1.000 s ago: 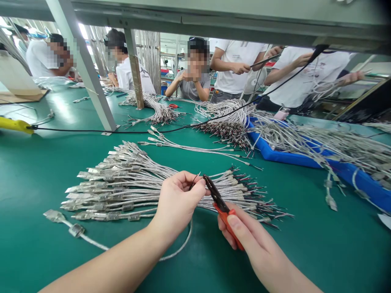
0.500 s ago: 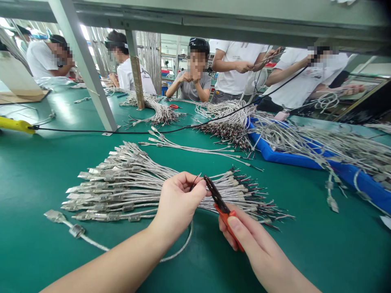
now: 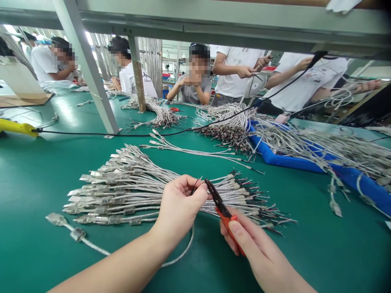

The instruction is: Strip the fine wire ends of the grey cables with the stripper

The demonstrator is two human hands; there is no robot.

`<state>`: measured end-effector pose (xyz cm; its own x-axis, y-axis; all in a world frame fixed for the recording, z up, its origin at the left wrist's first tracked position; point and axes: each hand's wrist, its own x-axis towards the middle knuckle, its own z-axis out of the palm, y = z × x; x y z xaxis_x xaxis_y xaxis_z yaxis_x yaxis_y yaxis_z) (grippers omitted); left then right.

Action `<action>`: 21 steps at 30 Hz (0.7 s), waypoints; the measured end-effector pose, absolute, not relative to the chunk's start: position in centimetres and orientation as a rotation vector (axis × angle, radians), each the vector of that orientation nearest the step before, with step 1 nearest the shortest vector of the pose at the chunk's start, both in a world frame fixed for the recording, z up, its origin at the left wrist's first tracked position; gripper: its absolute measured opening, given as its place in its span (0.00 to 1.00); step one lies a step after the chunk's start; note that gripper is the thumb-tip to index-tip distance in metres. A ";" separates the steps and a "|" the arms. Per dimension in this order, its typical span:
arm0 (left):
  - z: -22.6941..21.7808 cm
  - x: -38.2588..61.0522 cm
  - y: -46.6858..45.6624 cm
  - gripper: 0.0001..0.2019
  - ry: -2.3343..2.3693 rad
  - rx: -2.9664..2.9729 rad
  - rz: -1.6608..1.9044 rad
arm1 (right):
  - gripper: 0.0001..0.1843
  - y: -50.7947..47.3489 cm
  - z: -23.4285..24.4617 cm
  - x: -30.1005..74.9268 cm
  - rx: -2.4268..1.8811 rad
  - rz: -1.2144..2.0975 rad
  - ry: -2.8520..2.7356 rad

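Observation:
My left hand (image 3: 185, 203) pinches the wire end of a USB cable (image 3: 180, 256), thin dark wires poking out above the fingertips. The cable loops under my wrist to its plug (image 3: 56, 219) at the left. My right hand (image 3: 244, 236) is closed round the orange handles of a pair of wire strippers (image 3: 218, 199). Their black jaws are at my left fingertips, touching or very near the wires; which one cannot be told. Behind both hands lies a fanned bundle of similar cables (image 3: 131, 191), plugs to the left and bare wire ends to the right.
A blue tray (image 3: 281, 160) heaped with cables stands at the right. More cable bundles (image 3: 226, 118) lie farther back. A black cord (image 3: 137, 134) runs across the table from a yellow tool (image 3: 18, 127). A metal post (image 3: 91, 73) rises at left. Several co-workers (image 3: 195, 77) work across the table.
The whole view has shifted slightly, so the scene sits a little lower. My hands hold nearly the same pose, with the strippers still at the wires.

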<state>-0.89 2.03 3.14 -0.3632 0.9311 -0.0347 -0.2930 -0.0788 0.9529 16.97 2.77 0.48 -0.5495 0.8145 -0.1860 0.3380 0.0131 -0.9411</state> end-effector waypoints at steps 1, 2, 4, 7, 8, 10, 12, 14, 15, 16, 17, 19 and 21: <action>3.1 -0.9 2.0 0.05 1.220 0.793 1.621 | 0.26 2.8 0.5 17.0 -1.173 1.549 -1.896; 3.1 -0.9 2.0 0.05 1.221 0.793 1.620 | 0.25 2.8 0.5 17.0 -1.167 1.542 -1.908; 3.1 -0.9 2.0 0.05 1.220 0.794 1.619 | 0.24 2.9 0.7 17.0 -1.156 1.531 -1.930; 3.1 -1.0 1.9 0.05 1.219 0.790 1.618 | 0.24 2.9 0.9 17.0 -1.155 1.519 -1.944; 3.1 -1.0 1.9 0.05 1.219 0.789 1.618 | 0.24 2.9 0.9 17.0 -1.159 1.518 -1.945; 3.1 -1.0 1.9 0.05 1.216 0.789 1.619 | 0.24 2.8 1.0 17.0 -1.162 1.518 -1.950; 3.1 -0.9 1.9 0.05 1.212 0.788 1.622 | 0.24 2.8 1.0 17.0 -1.159 1.512 -1.960; 3.1 -0.9 1.9 0.05 1.210 0.786 1.625 | 0.24 2.8 1.0 16.9 -1.152 1.497 -1.972; 3.1 -0.9 1.9 0.05 1.209 0.785 1.627 | 0.23 2.8 1.0 17.0 -1.148 1.488 -1.976; 3.0 -0.8 2.0 0.05 1.207 0.783 1.628 | 0.23 2.8 1.0 17.0 -1.143 1.476 -1.982; 3.0 -0.8 2.0 0.05 1.204 0.784 1.628 | 0.23 2.8 1.0 17.0 -1.140 1.461 -1.991; 3.1 -0.8 2.0 0.05 1.194 0.782 1.629 | 0.22 2.8 1.0 16.9 -1.137 1.421 -2.013; 3.1 -0.8 2.0 0.05 1.183 0.775 1.634 | 0.22 2.9 1.1 16.9 -1.127 1.370 -2.044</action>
